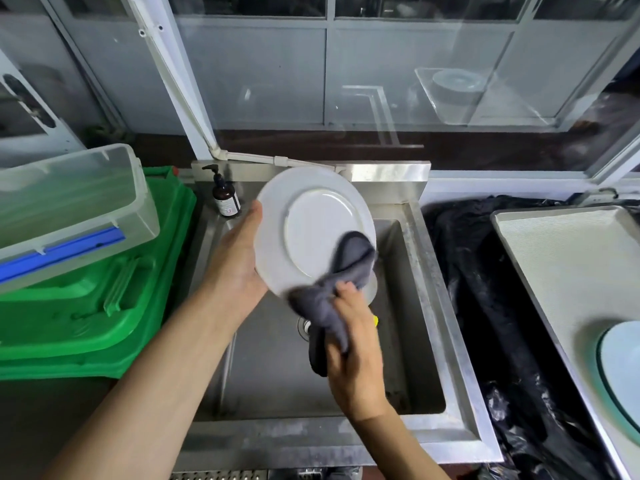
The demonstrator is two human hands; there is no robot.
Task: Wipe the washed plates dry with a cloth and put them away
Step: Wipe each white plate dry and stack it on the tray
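Observation:
A white plate [311, 223] is held tilted above the steel sink [415, 306], its underside turned toward me. My left hand [239, 261] grips its left rim, thumb along the edge. My right hand [356, 355] clutches a dark grey cloth [329, 299] whose upper end presses against the plate's lower right part. Another pale plate [620, 368] lies on a metal tray [554, 251] at the right edge of the view.
A green plastic crate [104, 306] stands left of the sink with a clear lidded box [69, 209] on top. A brown pump bottle [225, 197] sits at the sink's back left corner. Black plastic sheeting [485, 289] fills the gap between sink and tray.

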